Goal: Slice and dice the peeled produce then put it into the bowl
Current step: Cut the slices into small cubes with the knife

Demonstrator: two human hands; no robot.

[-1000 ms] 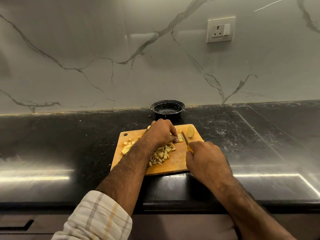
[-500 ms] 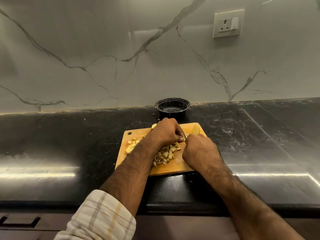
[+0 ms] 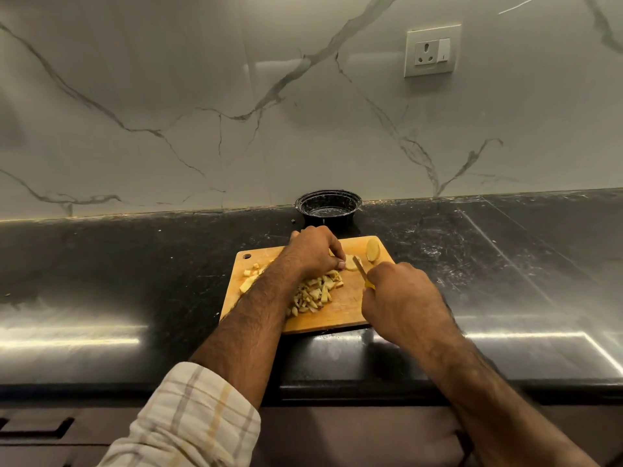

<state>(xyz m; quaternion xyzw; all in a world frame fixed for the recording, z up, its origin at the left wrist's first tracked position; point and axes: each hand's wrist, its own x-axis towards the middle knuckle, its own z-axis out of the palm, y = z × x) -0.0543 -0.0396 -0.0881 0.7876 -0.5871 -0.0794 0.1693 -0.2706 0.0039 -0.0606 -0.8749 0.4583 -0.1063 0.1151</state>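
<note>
right hand (image 3: 401,298) drawn back toward the board's near right corner since 0.5 s ago; knife (image 3: 362,269) blade exposed again.
left hand (image 3: 312,252) pinches a pale slice (image 3: 352,263) on the wooden cutting board (image 3: 344,310); right hand curled round the yellow knife handle; diced pile (image 3: 317,293) mid-board; 1 half piece (image 3: 373,250) at far right corner; black bowl (image 3: 328,208) behind the board.

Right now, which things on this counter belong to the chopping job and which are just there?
Part of the job:
- cutting board
- knife, gripped by the right hand
- slice held down by the left hand
- diced pile
- uncut piece
- black bowl, nothing in it yet

Just there:
- wall socket
- black countertop
</note>
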